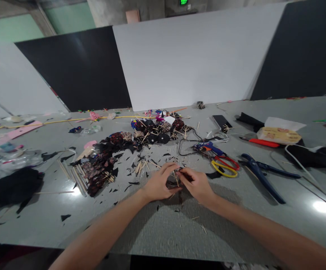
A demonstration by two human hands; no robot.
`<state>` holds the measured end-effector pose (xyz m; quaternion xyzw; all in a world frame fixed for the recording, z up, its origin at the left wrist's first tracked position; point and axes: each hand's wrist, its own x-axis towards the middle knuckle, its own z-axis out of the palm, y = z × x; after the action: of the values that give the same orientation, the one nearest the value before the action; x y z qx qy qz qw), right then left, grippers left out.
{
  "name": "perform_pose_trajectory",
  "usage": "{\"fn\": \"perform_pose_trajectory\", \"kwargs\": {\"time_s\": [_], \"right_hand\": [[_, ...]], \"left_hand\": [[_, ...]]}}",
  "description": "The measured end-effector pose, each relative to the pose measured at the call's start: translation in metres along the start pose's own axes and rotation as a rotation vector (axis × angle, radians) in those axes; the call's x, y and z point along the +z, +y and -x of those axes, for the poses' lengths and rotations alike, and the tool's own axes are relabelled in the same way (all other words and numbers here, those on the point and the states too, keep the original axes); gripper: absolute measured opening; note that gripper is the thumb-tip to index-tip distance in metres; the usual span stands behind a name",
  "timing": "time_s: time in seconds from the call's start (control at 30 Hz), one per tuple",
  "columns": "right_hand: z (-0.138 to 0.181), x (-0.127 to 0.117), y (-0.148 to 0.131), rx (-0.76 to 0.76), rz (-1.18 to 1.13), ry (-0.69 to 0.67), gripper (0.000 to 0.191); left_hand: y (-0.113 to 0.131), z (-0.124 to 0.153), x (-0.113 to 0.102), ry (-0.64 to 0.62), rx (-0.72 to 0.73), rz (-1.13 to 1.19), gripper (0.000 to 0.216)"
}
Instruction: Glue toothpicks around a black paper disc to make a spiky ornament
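Over the middle of the grey table, my left hand [160, 184] curves its thumb and fingers round a small frame of thin wooden sticks [176, 179] with dark bits on it. On the other side my right hand [196, 184] is closed, its fingertips pinching the upper right of the same piece. Part of the frame is hidden behind the fingers. Just beyond my left hand lies a pile of short wooden sticks [141, 167]. Black fabric scraps [134, 183] are strewn around it. Farther back sit several finished-looking balls of dark fabric and sticks [163, 138].
Right of my hands lie a blue glue gun [212, 147], red-and-yellow scissors [225, 167], blue-handled cutters [260, 174], a red utility knife [264, 143], a phone [222, 122] and a tissue pack [281, 135]. Patterned dark fabric [98, 170] and black cloth [12, 189] are at left.
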<state>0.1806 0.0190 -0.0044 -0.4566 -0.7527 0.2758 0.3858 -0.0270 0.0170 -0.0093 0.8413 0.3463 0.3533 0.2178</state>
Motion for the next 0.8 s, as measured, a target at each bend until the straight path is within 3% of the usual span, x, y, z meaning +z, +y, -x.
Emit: {"fn": "perform_pose_trajectory", "kwargs": {"time_s": [0.8], "right_hand": [[-0.0003, -0.0016, -0.0022, -0.003, 0.001, 0.0, 0.023]], "left_hand": [[-0.0008, -0.0009, 0.0014, 0.021, 0.026, 0.001, 0.079]]}}
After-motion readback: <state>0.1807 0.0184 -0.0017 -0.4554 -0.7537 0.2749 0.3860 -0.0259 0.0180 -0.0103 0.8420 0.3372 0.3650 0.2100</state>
